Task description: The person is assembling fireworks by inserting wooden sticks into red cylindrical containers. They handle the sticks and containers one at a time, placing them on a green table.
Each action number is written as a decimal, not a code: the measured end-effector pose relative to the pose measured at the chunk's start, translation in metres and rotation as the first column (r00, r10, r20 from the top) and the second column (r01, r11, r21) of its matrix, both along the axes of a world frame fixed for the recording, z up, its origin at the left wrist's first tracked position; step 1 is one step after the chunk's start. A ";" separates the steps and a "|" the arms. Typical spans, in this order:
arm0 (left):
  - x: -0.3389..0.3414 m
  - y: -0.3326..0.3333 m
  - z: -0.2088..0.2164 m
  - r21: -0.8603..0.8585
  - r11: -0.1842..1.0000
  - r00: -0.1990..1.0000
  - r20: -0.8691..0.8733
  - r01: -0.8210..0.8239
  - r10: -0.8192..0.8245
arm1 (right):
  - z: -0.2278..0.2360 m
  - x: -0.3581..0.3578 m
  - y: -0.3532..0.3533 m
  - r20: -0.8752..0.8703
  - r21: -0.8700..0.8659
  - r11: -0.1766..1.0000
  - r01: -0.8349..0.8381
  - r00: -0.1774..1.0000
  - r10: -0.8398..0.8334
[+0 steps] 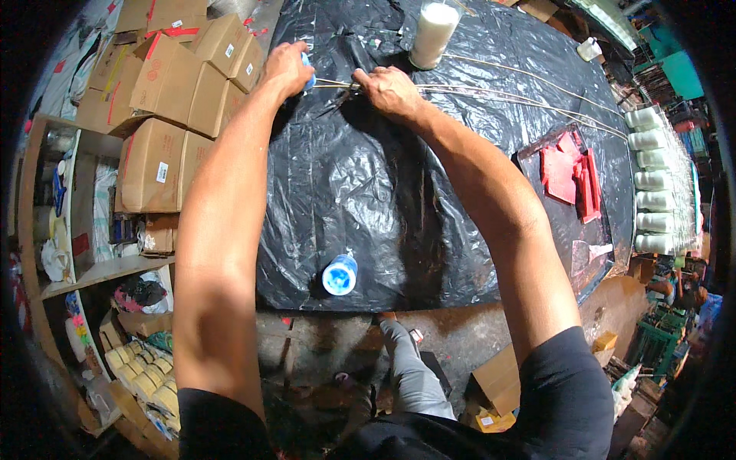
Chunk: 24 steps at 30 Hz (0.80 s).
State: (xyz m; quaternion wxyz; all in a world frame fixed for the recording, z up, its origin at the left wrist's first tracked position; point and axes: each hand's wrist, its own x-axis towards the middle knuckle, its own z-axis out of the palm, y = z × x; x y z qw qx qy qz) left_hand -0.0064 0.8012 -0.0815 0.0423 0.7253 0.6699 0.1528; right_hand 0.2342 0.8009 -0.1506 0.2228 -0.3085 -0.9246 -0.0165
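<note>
At the far left part of the table, my left hand (pixel 287 70) is closed around a small blue object (pixel 307 72), mostly hidden by the fingers. My right hand (pixel 389 92) is to its right, fingers curled and pinched on thin pale cords (pixel 491 93). The cords span the gap between my hands and run right across the table. A dark, pointed thing shows below my right fingertips, too unclear to name. Beyond that hand stands a tall white cylinder (pixel 434 37), candle-like. A short blue-and-white cylinder (pixel 340 274) sits near the front edge.
Black plastic sheeting (pixel 345 199) covers the table. At right lies a dark tray (pixel 529 161) with red slabs (pixel 563 170). White spools (pixel 653 180) line the right edge. Cardboard boxes (pixel 165 92) and a shelf (pixel 100 272) stand at left; a small white container (pixel 589 49) is far right.
</note>
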 end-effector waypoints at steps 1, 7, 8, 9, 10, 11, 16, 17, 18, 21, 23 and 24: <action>0.000 0.007 0.002 -0.015 1.000 1.000 0.003 -0.001 0.001 | 0.002 0.001 -0.002 0.011 0.017 1.000 0.009 1.000 -0.009; -0.002 0.042 0.018 0.175 0.972 0.988 -0.028 0.157 -0.154 | 0.022 0.020 -0.050 0.078 -0.011 1.000 -0.022 0.997 0.023; 0.002 0.042 0.012 0.128 0.973 0.979 -0.088 0.194 -0.183 | 0.026 0.025 -0.064 0.035 -0.046 0.997 -0.069 0.997 0.070; 0.004 0.041 0.005 0.077 0.978 0.978 -0.089 0.194 -0.187 | 0.032 0.029 -0.076 -0.010 -0.037 0.995 -0.092 0.996 0.092; 0.007 0.040 -0.001 -0.068 0.984 0.983 -0.060 0.167 -0.171 | 0.037 0.031 -0.085 -0.028 -0.052 0.994 -0.101 0.995 0.099; 0.007 0.036 -0.007 -0.030 0.982 0.980 -0.062 0.185 -0.187 | 0.044 0.033 -0.091 -0.029 -0.074 0.991 -0.110 0.994 0.108; -0.003 0.002 0.006 0.365 0.920 0.985 0.042 0.142 -0.168 | 0.068 0.046 -0.115 -0.005 -0.171 0.980 -0.103 0.995 0.104; -0.014 -0.011 0.020 0.340 0.913 0.954 0.114 0.226 -0.278 | 0.072 0.051 -0.122 -0.060 -0.153 0.980 -0.124 0.991 0.116; -0.020 -0.031 0.031 0.162 0.946 0.899 0.299 0.282 -0.320 | 0.077 0.053 -0.121 -0.091 -0.150 0.982 -0.115 0.991 0.102; -0.017 -0.100 0.051 -0.392 0.717 0.617 0.784 0.576 -0.067 | 0.094 0.060 -0.126 -0.101 -0.231 0.971 -0.059 0.994 0.037; -0.012 -0.140 0.070 -0.522 0.672 0.721 0.692 0.525 -0.025 | 0.108 0.056 -0.124 -0.229 -0.160 0.978 -0.131 0.969 0.092; -0.014 -0.155 0.084 -0.497 0.680 0.724 0.686 0.539 -0.073 | 0.115 0.054 -0.125 -0.257 -0.157 0.977 -0.143 0.961 0.099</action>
